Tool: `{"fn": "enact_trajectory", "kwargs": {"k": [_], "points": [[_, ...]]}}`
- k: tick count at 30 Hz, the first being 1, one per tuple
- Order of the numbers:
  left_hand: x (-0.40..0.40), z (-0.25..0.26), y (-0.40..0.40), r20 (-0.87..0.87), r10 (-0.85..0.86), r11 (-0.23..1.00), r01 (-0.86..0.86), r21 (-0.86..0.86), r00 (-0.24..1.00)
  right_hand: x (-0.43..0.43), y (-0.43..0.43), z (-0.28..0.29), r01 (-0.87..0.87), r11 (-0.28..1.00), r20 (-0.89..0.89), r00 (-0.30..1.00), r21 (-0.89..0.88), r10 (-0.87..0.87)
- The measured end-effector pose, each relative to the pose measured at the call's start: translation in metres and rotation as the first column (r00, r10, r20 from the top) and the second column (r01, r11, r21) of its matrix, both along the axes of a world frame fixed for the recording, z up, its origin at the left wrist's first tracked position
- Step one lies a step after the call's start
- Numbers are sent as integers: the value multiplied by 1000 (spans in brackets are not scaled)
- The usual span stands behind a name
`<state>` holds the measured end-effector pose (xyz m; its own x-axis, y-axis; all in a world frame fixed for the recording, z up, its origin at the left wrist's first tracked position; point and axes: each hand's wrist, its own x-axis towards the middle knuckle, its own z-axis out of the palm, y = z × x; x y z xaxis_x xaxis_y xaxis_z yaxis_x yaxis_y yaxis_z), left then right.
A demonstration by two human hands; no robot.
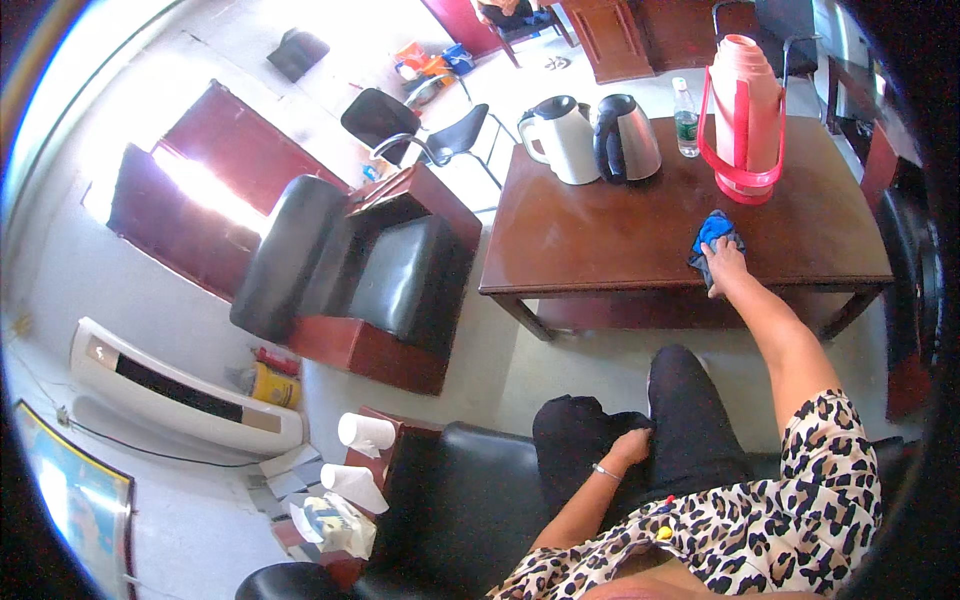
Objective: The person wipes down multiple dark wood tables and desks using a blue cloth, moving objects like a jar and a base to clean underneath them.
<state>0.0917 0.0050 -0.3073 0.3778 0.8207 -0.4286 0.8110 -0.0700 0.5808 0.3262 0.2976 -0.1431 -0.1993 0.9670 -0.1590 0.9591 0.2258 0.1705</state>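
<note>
My right hand (724,264) reaches out to the near edge of a dark brown wooden coffee table (592,240). It grips a crumpled blue and grey cloth (716,227) against the tabletop. Beyond the cloth stands a pink thermos flask (742,112) with a red handle. Down by my knees, my left hand (632,447) rests against my black trousers (566,442); its fingers are mostly hidden. Whether it pinches some of the dark fabric is unclear.
On the table stand a white kettle (562,142), a steel kettle with black handle (637,142) and a clear bottle (685,124). A black armchair (375,277) is at left. Paper rolls (366,433) and a tissue pack (337,525) sit on the sofa's armrest.
</note>
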Motion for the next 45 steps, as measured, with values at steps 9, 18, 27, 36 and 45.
{"fn": "enact_trajectory", "kwargs": {"k": [9, 18, 27, 36, 45], "points": [[-10, 2, 1, -53, -15, 1000, 15, -10, 998, -9, -2, -1, -5, 1000, 2, 1000, 4, 5], [12, 25, 7, -12, 53, 995, -54, -78, 999, 2, -1, 2, -39, 999, 28, 999, -13, 39], [-3, -1, 2, -53, -34, 999, 34, -10, 998, -6, -12, 0, -7, 995, 1, 1000, -97, 7], [1, 12, 2, -71, 6, 999, -9, -40, 997, 1, -8, -8, 11, 1000, 28, 1000, -7, -10], [-1, 1, 5, -50, -5, 998, 3, -55, 999, -3, -6, 3, 14, 1000, 38, 999, -10, -14]]}}
